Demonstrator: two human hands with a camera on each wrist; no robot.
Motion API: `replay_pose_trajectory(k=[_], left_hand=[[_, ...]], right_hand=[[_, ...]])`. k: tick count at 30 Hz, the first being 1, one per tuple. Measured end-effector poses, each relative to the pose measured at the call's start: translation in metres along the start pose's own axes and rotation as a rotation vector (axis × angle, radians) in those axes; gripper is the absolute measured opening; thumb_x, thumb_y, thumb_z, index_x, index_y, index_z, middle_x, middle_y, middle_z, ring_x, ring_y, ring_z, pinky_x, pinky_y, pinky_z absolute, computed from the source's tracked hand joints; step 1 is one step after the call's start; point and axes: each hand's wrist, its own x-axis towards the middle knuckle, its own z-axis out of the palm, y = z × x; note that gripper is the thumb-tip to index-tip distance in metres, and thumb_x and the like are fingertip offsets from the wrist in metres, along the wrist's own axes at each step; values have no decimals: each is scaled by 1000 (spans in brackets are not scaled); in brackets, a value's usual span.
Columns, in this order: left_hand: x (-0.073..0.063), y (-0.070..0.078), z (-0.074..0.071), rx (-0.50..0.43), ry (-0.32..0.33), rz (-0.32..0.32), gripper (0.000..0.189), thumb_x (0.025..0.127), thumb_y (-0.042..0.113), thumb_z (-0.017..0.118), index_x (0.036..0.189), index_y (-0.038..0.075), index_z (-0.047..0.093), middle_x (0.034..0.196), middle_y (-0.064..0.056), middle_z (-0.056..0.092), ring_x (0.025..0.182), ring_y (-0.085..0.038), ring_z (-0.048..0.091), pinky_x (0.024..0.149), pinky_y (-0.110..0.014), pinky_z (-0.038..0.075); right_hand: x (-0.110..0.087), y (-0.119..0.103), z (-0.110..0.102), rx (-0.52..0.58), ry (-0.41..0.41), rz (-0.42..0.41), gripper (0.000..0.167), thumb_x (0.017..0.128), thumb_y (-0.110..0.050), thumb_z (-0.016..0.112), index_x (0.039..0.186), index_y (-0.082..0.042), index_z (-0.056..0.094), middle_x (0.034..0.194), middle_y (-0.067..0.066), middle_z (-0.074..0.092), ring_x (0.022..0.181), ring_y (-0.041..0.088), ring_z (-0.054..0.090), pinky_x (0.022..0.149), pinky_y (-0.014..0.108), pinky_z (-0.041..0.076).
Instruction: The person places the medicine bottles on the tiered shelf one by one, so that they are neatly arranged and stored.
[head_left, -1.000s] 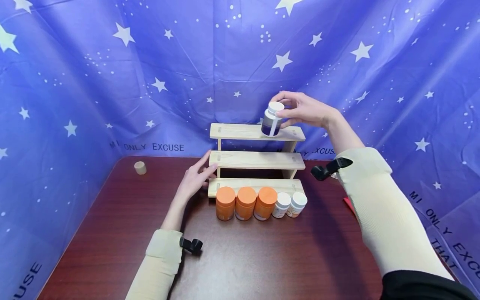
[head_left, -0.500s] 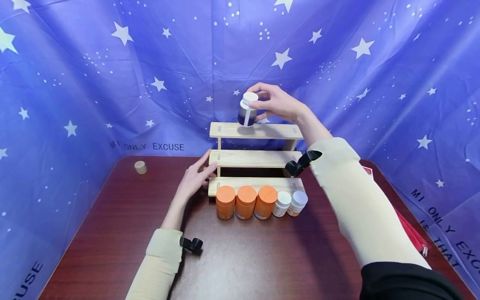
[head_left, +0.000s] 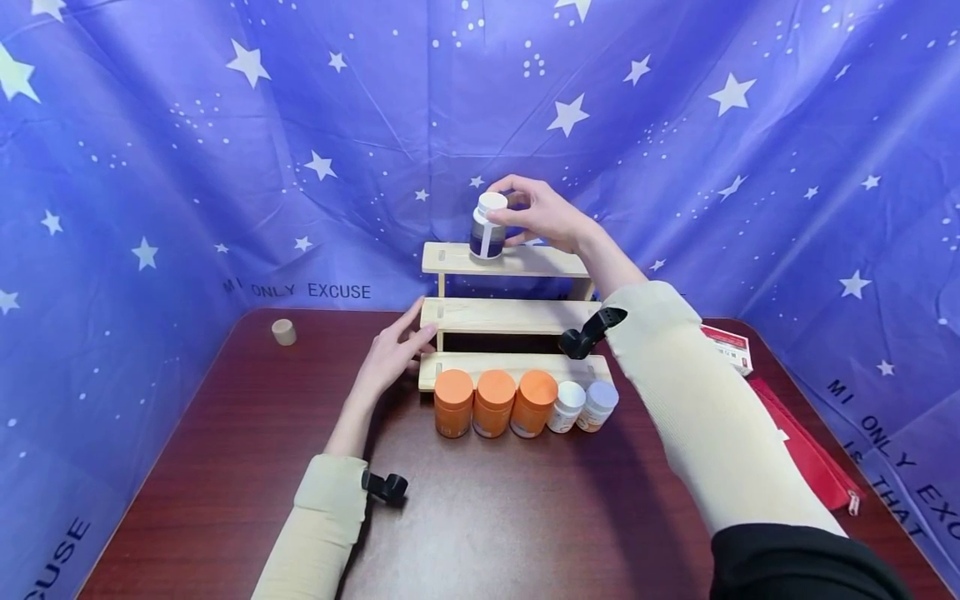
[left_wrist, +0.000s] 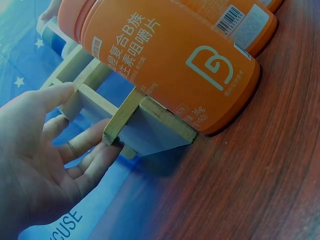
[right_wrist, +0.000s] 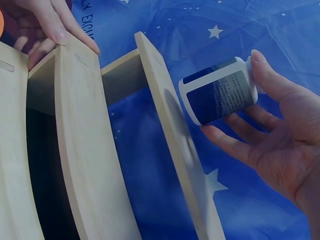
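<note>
My right hand [head_left: 543, 218] grips a small white-capped pill bottle [head_left: 487, 237] with a dark blue and grey label, thumb on one side and fingers on the other. The bottle is upright, close over the left part of the top shelf; in the right wrist view a narrow gap shows between its base [right_wrist: 190, 102] and the board. My left hand [head_left: 390, 354] holds the left end of the three-step wooden display rack [head_left: 517, 315], thumb and fingers about the middle shelf's end. Three orange jars [head_left: 493, 407] and two small white bottles [head_left: 567, 408] stand before the lowest step.
A small pale cylinder [head_left: 283, 332] stands at the table's back left. At the right lie a red zip pouch [head_left: 806, 454] and a red-and-white box [head_left: 731, 348], partly behind the right sleeve. A blue star-printed curtain [head_left: 360, 125] hangs close behind the rack.
My right hand has carried the pill bottle leftward along the top shelf, then slightly down towards it. The left hand stays on the rack. The red pouch and box have come into fuller view.
</note>
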Motion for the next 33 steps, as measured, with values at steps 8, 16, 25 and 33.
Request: replay_pose_trajectory(k=[8,16,25,33], left_hand=[[-1,1,-1,-25,1,-5,68,98,62,59,158,50,29,97,-15,78,79,-18,76,73,-35,65],[0,0,0,-37,-6,-5,68,98,63,58,158,51,28,99,-16,77,84,-19,76,75,-38,65],[0,-2,1,-36,-8,-6,68,98,62,58,158,50,29,98,-17,77,83,-18,77,75,-38,66],[2,-1,-1,-32,-12,-4,69,98,63,58,158,50,28,99,-16,77,80,-19,76,75,-36,65]], right_hand=[[3,2,13,15,17,-12,29,100,-13,67,127,-13,58,115,6,61,106,23,63,91,55,63],[7,9,20,-13,49,2,36,99,-14,68,134,-12,56,114,6,60,106,21,60,78,42,64],[7,13,24,-62,86,4,41,98,-17,71,137,-13,56,116,7,59,109,22,60,84,45,64],[5,11,26,-45,92,45,51,96,-18,73,143,-14,54,116,7,59,105,20,64,91,43,63]])
